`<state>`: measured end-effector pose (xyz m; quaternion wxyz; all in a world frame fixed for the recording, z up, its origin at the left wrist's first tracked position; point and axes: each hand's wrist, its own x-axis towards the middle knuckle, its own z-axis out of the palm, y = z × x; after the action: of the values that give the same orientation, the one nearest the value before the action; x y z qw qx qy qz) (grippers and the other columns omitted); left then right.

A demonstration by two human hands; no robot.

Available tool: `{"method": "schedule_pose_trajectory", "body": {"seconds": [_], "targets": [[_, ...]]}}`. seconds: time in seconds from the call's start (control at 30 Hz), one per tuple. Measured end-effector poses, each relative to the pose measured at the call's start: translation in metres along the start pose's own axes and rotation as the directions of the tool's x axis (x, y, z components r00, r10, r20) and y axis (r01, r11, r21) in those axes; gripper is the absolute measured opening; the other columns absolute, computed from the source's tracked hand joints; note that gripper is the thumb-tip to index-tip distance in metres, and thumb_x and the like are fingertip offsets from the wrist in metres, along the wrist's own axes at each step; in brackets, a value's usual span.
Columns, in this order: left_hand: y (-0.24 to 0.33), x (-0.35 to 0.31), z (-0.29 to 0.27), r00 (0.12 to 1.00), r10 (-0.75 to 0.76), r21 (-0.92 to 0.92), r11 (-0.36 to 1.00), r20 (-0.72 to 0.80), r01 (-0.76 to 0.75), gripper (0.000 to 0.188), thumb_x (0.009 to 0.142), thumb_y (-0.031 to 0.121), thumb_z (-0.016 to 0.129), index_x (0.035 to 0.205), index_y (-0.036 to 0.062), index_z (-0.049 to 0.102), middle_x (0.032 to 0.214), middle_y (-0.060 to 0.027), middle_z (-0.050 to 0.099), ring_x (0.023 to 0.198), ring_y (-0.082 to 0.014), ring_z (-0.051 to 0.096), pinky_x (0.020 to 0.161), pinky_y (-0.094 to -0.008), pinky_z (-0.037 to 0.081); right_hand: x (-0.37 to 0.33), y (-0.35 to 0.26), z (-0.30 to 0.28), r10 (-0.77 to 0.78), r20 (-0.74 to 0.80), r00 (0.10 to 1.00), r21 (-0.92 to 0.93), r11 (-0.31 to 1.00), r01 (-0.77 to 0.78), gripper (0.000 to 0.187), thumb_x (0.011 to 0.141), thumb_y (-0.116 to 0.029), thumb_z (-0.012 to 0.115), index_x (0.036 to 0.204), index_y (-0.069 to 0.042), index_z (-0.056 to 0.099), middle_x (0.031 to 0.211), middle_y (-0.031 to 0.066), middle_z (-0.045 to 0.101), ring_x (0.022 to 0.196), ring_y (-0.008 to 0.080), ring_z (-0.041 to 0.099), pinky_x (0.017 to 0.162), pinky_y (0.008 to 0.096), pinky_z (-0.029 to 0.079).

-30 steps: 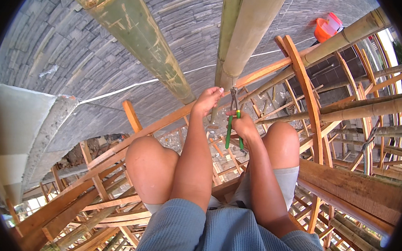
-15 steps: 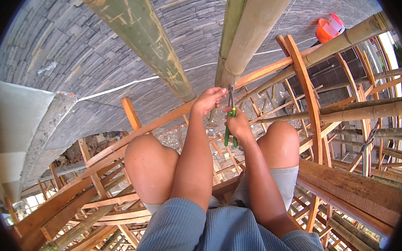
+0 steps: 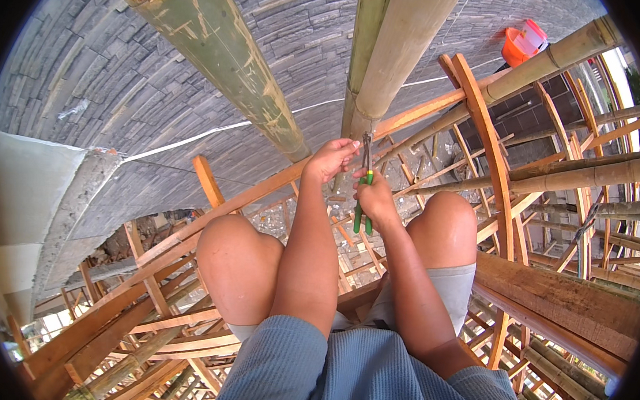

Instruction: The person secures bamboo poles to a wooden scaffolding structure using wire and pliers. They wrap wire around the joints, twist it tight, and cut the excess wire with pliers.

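- The right hand is gripping a pair of green-handled pliers at the centre of the frame, fingers wrapping around the handles.
- The pliers are pointing toward the top of the frame, their steel tip sitting near the end of a tan bamboo pole; whether they are biting on anything is too small to tell.
- The left hand is hovering just left of the pliers, thumb and fingers bending together; I cannot tell whether its grip is closing on something.
- A narrower green pole is running alongside the tan one at upper centre.
- A thick green bamboo pole is slanting down from the upper left.
- A long wooden beam is crossing diagonally from the lower left, passing beyond the hands.
- Grey stonework is filling the upper left.
- An orange bucket is standing at the upper right.
- A curved wooden strip is rising right of centre.
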<state>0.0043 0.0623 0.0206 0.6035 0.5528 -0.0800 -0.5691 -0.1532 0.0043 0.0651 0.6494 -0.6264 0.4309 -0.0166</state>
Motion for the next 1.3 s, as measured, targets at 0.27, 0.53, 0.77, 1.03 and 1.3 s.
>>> {"method": "schedule_pose_trajectory", "body": {"seconds": [0.27,0.53,0.77,1.03,1.3], "targets": [[-0.007,0.004,-0.007,0.999,0.033,-0.021,0.999,0.020,-0.032,0.021,0.100,0.032,0.062,0.094,0.0114,0.062,0.069,0.0084,0.045,0.064,-0.0052,0.040,0.063,-0.0257,0.037,-0.014,-0.026,0.006,0.235,0.131,0.963,0.340,0.902,-0.267,0.043,0.102,-0.043,0.051,0.096,0.000,0.055,0.076,0.0068,0.055,0.063,0.0179,0.056,0.055,0.0344,0.048],[-0.005,0.004,0.000,0.997,0.055,0.025,0.998,-0.044,-0.054,0.024,0.100,0.036,0.061,0.100,0.0122,0.065,0.073,0.0089,0.048,0.066,-0.0059,0.039,0.070,-0.0279,0.038,-0.010,-0.028,0.003,0.305,0.205,0.930,0.451,0.814,-0.366,0.060,0.101,-0.060,0.042,0.087,-0.004,0.054,0.068,0.0043,0.048,0.054,0.0179,0.049,0.049,0.0354,0.045],[-0.003,0.008,-0.003,0.963,0.184,0.259,0.957,-0.195,-0.131,0.028,0.101,0.037,0.059,0.093,0.0109,0.066,0.074,0.0071,0.051,0.068,-0.0081,0.042,0.067,-0.0290,0.038,-0.003,-0.014,0.004,0.276,0.192,0.942,0.350,0.877,-0.329,0.045,0.104,-0.043,0.049,0.094,0.000,0.055,0.073,0.0087,0.056,0.058,0.0218,0.057,0.052,0.0370,0.050],[0.013,0.022,0.000,0.635,0.595,0.789,0.614,-0.492,0.036,0.073,0.087,0.039,0.073,0.146,0.0094,0.044,0.141,-0.0175,0.045,0.131,-0.0343,0.042,0.106,-0.0473,0.040,-0.017,0.000,0.011,0.296,0.171,0.940,0.328,0.882,-0.338,0.032,0.105,-0.024,0.050,0.121,0.003,0.050,0.100,0.0156,0.066,0.087,0.0260,0.069,0.068,0.0425,0.056],[0.068,0.028,0.033,0.760,0.637,0.794,0.524,-0.124,-0.309,0.130,0.064,0.024,0.091,0.160,0.0140,0.003,0.163,-0.0200,0.019,0.148,-0.0346,0.026,0.119,-0.0429,0.033,-0.008,-0.019,-0.008,0.254,-0.199,0.947,0.688,0.724,-0.050,0.022,0.104,-0.021,0.048,0.119,-0.005,0.053,0.089,0.0062,0.060,0.070,0.0168,0.058,0.059,0.0352,0.052]]}}
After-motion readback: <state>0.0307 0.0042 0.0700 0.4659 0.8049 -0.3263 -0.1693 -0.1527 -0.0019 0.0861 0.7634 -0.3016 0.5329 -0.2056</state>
